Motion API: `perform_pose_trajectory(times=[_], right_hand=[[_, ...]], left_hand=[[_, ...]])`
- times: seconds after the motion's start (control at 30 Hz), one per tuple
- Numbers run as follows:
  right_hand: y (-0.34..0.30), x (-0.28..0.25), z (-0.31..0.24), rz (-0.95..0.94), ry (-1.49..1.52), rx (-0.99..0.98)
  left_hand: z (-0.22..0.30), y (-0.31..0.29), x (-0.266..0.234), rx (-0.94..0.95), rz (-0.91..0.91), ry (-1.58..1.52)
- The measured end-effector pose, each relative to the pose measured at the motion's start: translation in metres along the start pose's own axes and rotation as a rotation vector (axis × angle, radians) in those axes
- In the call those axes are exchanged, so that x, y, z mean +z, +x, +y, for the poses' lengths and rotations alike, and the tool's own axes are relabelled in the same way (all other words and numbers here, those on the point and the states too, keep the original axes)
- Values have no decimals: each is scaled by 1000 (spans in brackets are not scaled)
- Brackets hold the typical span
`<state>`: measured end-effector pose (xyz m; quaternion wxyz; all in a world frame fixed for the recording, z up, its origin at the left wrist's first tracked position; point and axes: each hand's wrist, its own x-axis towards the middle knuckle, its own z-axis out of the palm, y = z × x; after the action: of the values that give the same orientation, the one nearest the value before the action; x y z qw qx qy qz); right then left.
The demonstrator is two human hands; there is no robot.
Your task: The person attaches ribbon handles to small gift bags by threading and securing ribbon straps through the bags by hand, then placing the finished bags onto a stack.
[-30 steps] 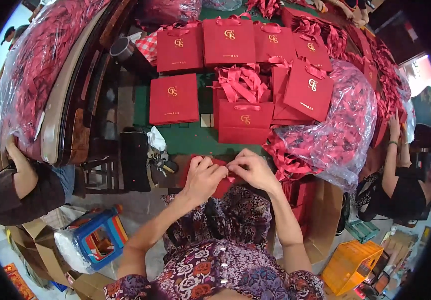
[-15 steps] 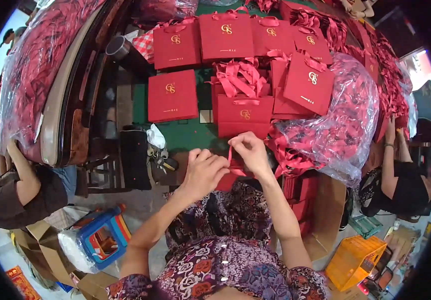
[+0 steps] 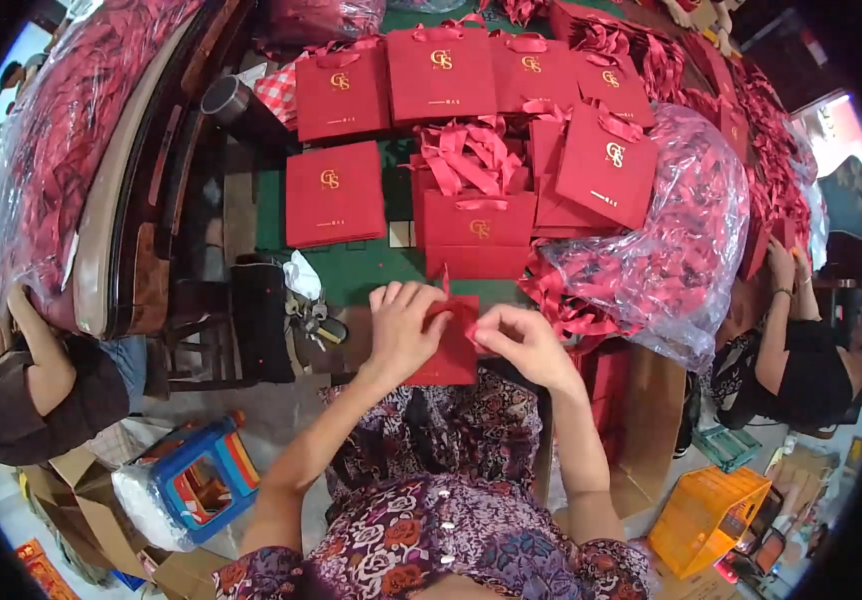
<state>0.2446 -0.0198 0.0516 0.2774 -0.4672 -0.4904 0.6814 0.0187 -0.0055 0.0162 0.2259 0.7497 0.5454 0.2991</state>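
Note:
A red paper gift bag (image 3: 454, 355) lies at the table's near edge in front of my body. My left hand (image 3: 403, 328) is at its upper left, fingers curled, with the thumb over the bag; a short ribbon end (image 3: 446, 281) stands up beside the fingertips. At the bag's right edge my right hand (image 3: 528, 345) pinches a red ribbon (image 3: 472, 333), mostly hidden by the fingers. Just beyond sits another red gift bag (image 3: 480, 236) with a ribbon handle, in front of a heap of pink-red ribbons (image 3: 466, 155).
Stacked red bags (image 3: 335, 192) cover the green table (image 3: 356, 280). A clear plastic sack of ribbons (image 3: 686, 230) bulges at the right. Keys (image 3: 319, 325) and a dark tumbler (image 3: 241, 107) are at the left. One person (image 3: 46, 380) works at the left, another (image 3: 801, 350) at the right.
The bag before me now shows more of its flat face between my hands. My right hand has come down and slightly right; the ribbon stretched between my hands is mostly hidden now.

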Motion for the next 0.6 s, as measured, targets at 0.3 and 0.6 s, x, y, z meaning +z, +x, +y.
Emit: perform_pose_trajectory(times=[0.3,0.6], right_hand=[[49,45,19,246,172,-209],[49,23,16,499,-301,-260]], left_hand=[[43,-46,35,-452,127,-951],[15,-89,18,-554,-225,-878]])
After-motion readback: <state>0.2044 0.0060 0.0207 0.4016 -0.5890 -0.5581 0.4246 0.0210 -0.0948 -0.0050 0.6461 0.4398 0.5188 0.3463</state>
